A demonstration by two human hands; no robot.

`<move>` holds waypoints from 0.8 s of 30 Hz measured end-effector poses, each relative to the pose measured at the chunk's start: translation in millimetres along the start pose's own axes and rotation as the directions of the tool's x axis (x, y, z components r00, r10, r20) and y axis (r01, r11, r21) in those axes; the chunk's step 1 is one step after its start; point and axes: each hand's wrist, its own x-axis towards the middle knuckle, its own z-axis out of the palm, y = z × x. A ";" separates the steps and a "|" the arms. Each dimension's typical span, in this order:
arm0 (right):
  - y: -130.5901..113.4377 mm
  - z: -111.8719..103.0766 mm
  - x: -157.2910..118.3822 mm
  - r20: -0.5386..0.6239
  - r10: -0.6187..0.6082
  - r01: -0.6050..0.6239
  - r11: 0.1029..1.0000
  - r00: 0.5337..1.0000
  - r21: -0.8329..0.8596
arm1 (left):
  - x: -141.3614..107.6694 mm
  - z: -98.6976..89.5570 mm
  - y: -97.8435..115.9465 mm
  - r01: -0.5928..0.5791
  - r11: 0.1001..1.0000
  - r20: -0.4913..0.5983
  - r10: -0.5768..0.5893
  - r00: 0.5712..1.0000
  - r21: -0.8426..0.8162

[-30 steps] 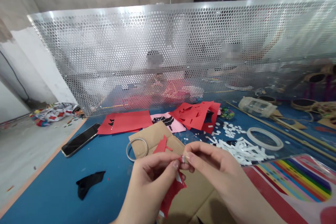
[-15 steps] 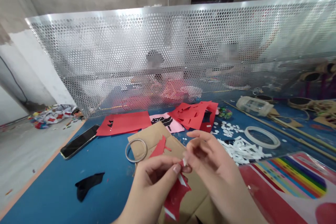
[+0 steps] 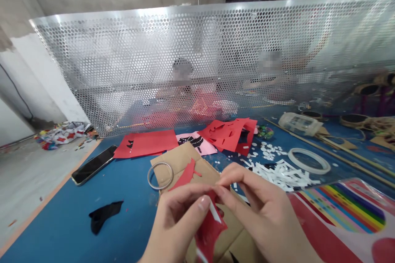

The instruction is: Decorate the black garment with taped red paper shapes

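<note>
A red paper cutout (image 3: 210,230) with white strips of tape on it hangs from my left hand (image 3: 182,213), which grips it between thumb and fingers. My right hand (image 3: 253,205) is closed in a pinch at the upper end of the same cutout, its fingertips against those of my left hand. The exact spot between the right fingertips is hidden. Under both hands lies brown cardboard (image 3: 173,158), with another red paper piece (image 3: 187,172) on top. A thin silvery ring (image 3: 148,177) rests at the cardboard's left edge.
A black cut piece (image 3: 105,215) and a phone (image 3: 94,165) lie left on the blue table. Red sheets (image 3: 154,143) sit at the back, before a perforated metal screen with people behind it. Rightward are white paper strips (image 3: 282,174), a tape roll (image 3: 291,160) and a rainbow-striped packet (image 3: 352,205).
My right hand has come in to the cutout's upper end, and its raised fingers have folded down. The white bit at its fingertips no longer shows. My left hand keeps its grip.
</note>
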 end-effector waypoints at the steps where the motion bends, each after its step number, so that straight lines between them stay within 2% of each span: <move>1: 0.1 -0.1 -0.1 -0.004 0.002 -0.002 1.000 1.000 0.003 | -0.2 -0.3 0.2 0.001 1.000 -0.001 -0.001 1.000 0.001; 5: -3.2 -1.1 0.7 0.045 0.018 -0.017 1.000 0.999 -0.014 | 1.2 1.2 3.3 0.062 0.996 0.029 -0.064 0.998 0.070; 9: -7.9 -3.1 3.1 0.109 0.026 -0.024 0.999 0.994 -0.022 | 1.8 3.1 5.7 0.037 0.997 0.012 -0.038 0.999 0.066; 12: -7.6 -4.2 2.8 0.018 -0.090 0.091 0.986 0.996 -0.143 | 0.8 2.2 6.9 -0.001 0.997 -0.033 0.004 0.999 0.080; 13: -6.7 -4.2 1.9 -0.034 -0.186 0.175 0.961 0.982 -0.215 | 0.4 1.6 7.4 -0.017 0.995 -0.048 0.022 0.999 0.102; 15: -4.6 -3.5 -0.9 -0.096 -0.411 0.348 0.856 0.907 -0.382 | -0.2 0.4 7.8 -0.047 0.988 -0.074 0.059 0.995 0.149; 17: -2.8 -2.6 -4.3 -0.065 -0.571 0.463 0.723 0.819 -0.512 | -0.9 -0.5 6.9 -0.059 0.981 -0.099 0.078 0.992 0.183; 18: -2.2 -2.3 -6.0 -0.023 -0.600 0.488 0.671 0.799 -0.559 | -1.4 -0.9 5.9 -0.063 0.979 -0.106 0.084 0.991 0.192; 20: -1.4 -2.3 -8.8 0.046 -0.606 0.501 0.609 0.794 -0.615 | -2.5 -1.5 3.3 -0.062 0.977 -0.084 0.081 0.993 0.206; 22: -0.7 -2.4 -10.5 0.090 -0.593 0.509 0.590 0.800 -0.627 | -3.7 -2.0 0.6 -0.083 0.968 -0.052 0.097 0.994 0.236; 24: 0.3 -1.4 -11.1 0.075 -0.596 0.510 0.607 0.799 -0.609 | -4.8 -2.5 -1.3 -0.126 0.947 -0.052 0.148 0.988 0.295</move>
